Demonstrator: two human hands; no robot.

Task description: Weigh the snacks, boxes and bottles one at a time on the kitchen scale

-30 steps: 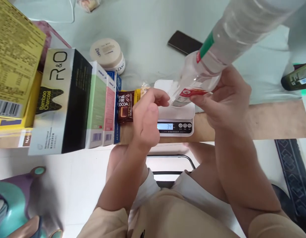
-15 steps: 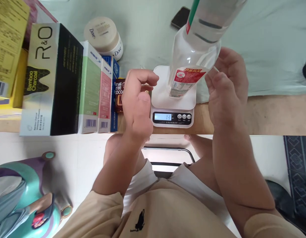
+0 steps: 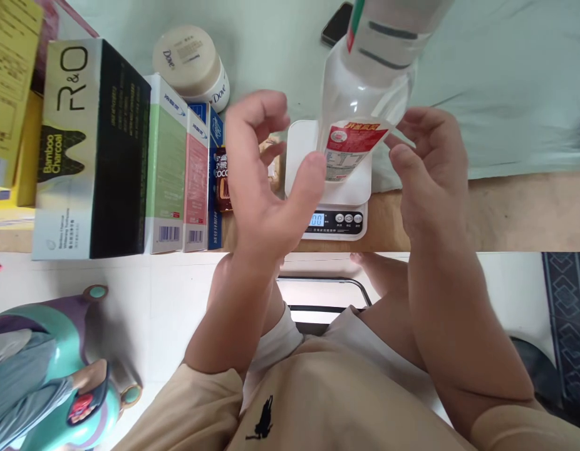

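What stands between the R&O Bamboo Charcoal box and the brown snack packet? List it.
In the head view, a green-and-white box, a pink-and-white box and a blue box.

At left, a silver-and-black box [image 3: 90, 150] reads "R&O" and "Bamboo Charcoal", the far jar [image 3: 189, 66] "Dove". A packet [image 3: 223, 191] shows "COCO", the half-hidden scale display [image 3: 317, 220] "00".

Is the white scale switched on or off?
On: the scale has a lit display with digits, partly hidden by the left hand.

clear bottle [image 3: 372, 84] with a red label, upright on the platform of a white digital scale [image 3: 300, 147]
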